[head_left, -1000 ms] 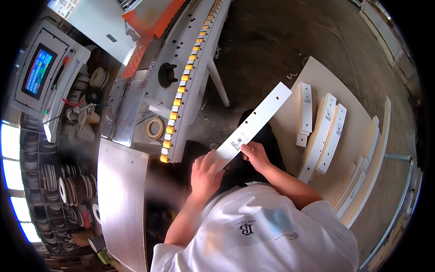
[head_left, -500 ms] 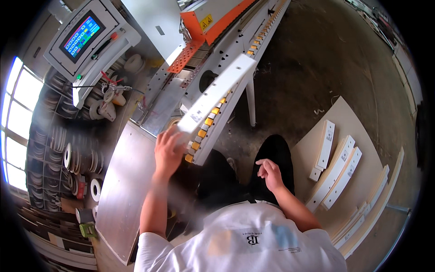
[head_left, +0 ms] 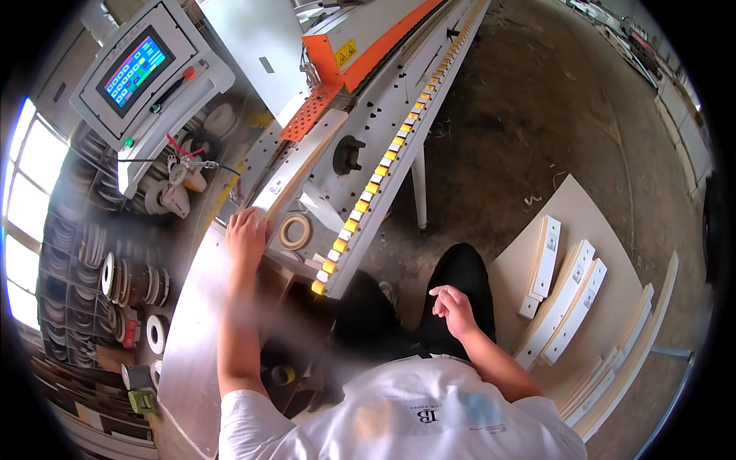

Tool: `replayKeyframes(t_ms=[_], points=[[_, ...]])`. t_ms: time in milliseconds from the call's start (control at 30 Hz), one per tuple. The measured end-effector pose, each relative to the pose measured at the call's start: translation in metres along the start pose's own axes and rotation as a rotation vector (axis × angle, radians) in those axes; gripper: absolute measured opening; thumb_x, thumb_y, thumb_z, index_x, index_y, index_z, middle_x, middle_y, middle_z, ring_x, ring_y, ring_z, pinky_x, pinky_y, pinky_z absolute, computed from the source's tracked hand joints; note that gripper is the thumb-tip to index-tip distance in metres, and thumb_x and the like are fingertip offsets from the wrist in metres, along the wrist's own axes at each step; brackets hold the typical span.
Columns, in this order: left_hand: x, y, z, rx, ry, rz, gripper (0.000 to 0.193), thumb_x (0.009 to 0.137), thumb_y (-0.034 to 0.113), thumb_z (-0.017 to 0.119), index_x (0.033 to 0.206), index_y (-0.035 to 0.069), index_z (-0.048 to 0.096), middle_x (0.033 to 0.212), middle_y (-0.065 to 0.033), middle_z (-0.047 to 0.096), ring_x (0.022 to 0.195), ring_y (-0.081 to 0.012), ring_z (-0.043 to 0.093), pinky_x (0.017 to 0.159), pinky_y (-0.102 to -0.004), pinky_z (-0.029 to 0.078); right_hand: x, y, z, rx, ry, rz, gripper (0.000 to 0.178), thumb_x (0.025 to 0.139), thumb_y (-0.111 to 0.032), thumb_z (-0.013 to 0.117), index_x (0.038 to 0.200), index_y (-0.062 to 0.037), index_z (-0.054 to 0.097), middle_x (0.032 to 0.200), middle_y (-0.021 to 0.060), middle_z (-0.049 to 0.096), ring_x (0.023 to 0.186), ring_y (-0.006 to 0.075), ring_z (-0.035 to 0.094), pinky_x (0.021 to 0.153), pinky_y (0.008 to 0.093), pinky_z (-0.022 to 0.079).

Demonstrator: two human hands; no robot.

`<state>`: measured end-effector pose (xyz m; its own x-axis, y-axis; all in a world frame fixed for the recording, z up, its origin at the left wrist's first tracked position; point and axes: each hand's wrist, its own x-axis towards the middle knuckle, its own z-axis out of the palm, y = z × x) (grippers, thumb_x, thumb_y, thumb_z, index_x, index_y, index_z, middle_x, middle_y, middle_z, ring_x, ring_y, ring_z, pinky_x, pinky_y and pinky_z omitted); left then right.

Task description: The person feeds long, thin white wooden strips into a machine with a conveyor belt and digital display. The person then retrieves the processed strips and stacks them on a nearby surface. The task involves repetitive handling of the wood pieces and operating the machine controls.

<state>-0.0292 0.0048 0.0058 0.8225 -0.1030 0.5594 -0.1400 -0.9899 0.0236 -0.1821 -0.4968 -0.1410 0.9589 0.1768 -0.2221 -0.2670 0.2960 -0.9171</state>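
A narrow white board with a label and a raw wood-coloured long edge lies along the machine's infeed. Its far end reaches the perforated orange guard. At its near end my left hand is closed on the board, the thumb side partly hidden. My right hand hovers above my right thigh, loosely open and holding nothing. Right of the board runs a rail of yellow and white rollers, with a roll of tan edge tape lying between them.
A control panel with a lit screen stands at the left, above shelves of tape rolls. A metal table lies by my left arm. At the right, several drilled white boards rest on a large beige sheet.
My left hand has brought the board left and down from above the roller rail onto the infeed by the orange guard. My right hand has barely moved.
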Motion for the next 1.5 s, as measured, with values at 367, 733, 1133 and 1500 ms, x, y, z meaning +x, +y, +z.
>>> replayKeyframes(t_ms=[367, 733, 1133, 1500], points=[[0.021, -0.005, 0.011, 0.175, 0.002, -0.101, 0.019, 0.094, 0.025, 0.068, 0.107, 0.015, 0.077, 0.105, -0.0046, 0.071, 0.104, -0.0311, 0.068, 0.087, -0.0447, 0.058, 0.001, -0.005, 0.005, -0.047, -0.009, 0.031, 0.029, 0.110, -0.029, 0.059, 0.114, -0.0029, 0.071, 0.076, 0.0011, 0.064, 0.070, 0.0087, 0.059, 0.065, 0.0234, 0.044], [0.021, -0.005, 0.008, 0.216, -0.088, -0.170, 0.023, 0.101, 0.032, 0.061, 0.115, 0.019, 0.075, 0.117, -0.0031, 0.070, 0.111, -0.0317, 0.065, 0.091, -0.0464, 0.057, 0.007, -0.010, 0.013, -0.057, -0.041, 0.019, 0.026, 0.108, -0.026, 0.066, 0.110, -0.0014, 0.073, 0.098, 0.0024, 0.068, 0.078, 0.0081, 0.060, 0.069, 0.0251, 0.049], [0.061, 0.013, 0.045, 0.204, -0.015, -0.119, 0.018, 0.100, 0.031, 0.061, 0.102, 0.017, 0.073, 0.108, -0.0041, 0.071, 0.108, -0.0318, 0.068, 0.086, -0.0452, 0.057, 0.002, -0.008, 0.015, -0.226, -0.162, 0.060, 0.025, 0.110, -0.026, 0.064, 0.115, -0.0033, 0.073, 0.091, -0.0009, 0.068, 0.079, 0.0068, 0.063, 0.070, 0.0244, 0.052], [0.127, 0.030, 0.102, 0.310, 0.021, -0.034, 0.026, 0.102, 0.034, 0.060, 0.115, 0.017, 0.075, 0.121, -0.0021, 0.074, 0.114, -0.0296, 0.066, 0.092, -0.0456, 0.054, -0.015, -0.015, 0.008, -0.169, -0.130, 0.018, 0.027, 0.107, -0.027, 0.070, 0.115, -0.0021, 0.073, 0.092, -0.0010, 0.072, 0.079, 0.0063, 0.064, 0.072, 0.0248, 0.053]])
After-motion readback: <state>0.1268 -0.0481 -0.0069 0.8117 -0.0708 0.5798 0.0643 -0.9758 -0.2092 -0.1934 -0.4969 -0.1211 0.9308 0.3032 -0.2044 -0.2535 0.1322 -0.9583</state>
